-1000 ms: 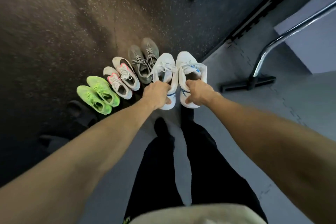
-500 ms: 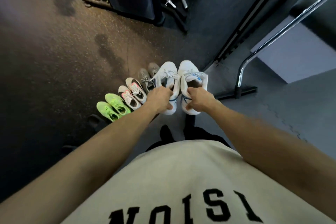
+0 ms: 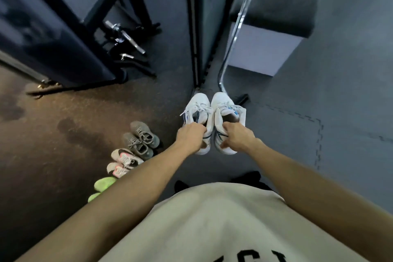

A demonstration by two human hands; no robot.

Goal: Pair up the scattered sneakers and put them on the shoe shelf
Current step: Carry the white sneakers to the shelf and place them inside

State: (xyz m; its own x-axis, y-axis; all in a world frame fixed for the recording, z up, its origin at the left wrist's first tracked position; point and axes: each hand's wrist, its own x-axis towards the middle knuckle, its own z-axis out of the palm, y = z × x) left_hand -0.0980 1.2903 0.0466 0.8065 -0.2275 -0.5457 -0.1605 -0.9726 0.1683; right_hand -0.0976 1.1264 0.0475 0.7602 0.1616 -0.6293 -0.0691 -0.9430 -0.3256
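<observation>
**A person carries a pair of white sneakers, one in each hand, above a gym floor**

Seen from a camera on the person's head, looking down past a cream shirt (image 3: 223, 225) with black letters. Both bare arms reach forward. The left hand (image 3: 191, 137) grips the left white sneaker (image 3: 197, 110) at its heel end, fingers curled round the collar. The right hand (image 3: 239, 137) grips the right white sneaker (image 3: 226, 110) the same way, with its fingers tucked into the shoe opening. Both shoes appear to be lifted clear of the floor, toes pointing away from the person, their inner sides touching. Holding them side by side like this keeps the matched pair together and facing one way, which likely makes them easy to set down as a pair.

On the dark speckled floor (image 3: 63, 134) to the person's left, three more pairs lie in a tidy diagonal row: grey sneakers (image 3: 141, 140) farthest out, then white-and-pink sneakers (image 3: 123, 162), then bright green sneakers (image 3: 102, 187), partly hidden by the left forearm. Each pair sits with its two shoes together, so the pairing looks finished and the carrying has begun.

Ahead stand black gym equipment (image 3: 119, 34), a dark upright post, a curved chrome bar (image 3: 236, 27) and a pale block (image 3: 261, 53) on grey matting. No shoe shelf is clearly visible, so where the white pair will go cannot be told.
</observation>
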